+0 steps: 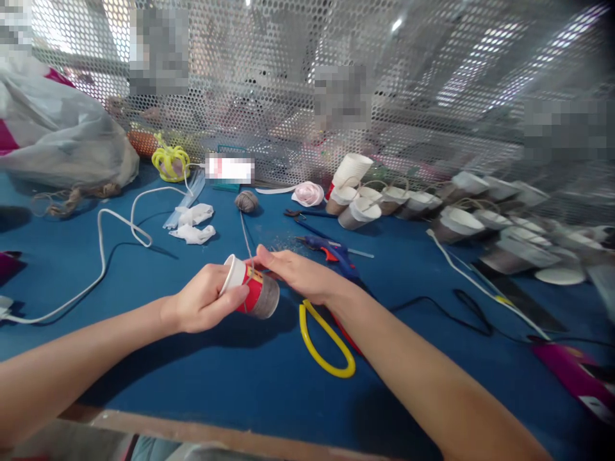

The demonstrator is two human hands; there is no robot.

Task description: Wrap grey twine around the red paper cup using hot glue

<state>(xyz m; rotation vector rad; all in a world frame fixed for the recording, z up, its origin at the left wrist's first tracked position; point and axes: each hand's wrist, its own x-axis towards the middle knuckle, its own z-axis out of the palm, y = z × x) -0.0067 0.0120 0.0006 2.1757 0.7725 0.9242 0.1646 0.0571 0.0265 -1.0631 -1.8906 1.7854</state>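
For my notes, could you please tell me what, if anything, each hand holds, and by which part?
The left hand holds the cup by its side, near the mouth; whether the right hand grips anything cannot be told.

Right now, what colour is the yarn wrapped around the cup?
The yarn is grey, as the head view shows.

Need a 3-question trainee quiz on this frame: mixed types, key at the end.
1. Multiple choice: what is the left hand holding?
A) Pliers
B) A cup
C) A pink roll

2. True or false: a strand runs from the gray yarn ball toward the cup.

3. Fill in the blank: the glue gun on the table has a ____ body and a red trigger.

Key: 1. B; 2. True; 3. blue
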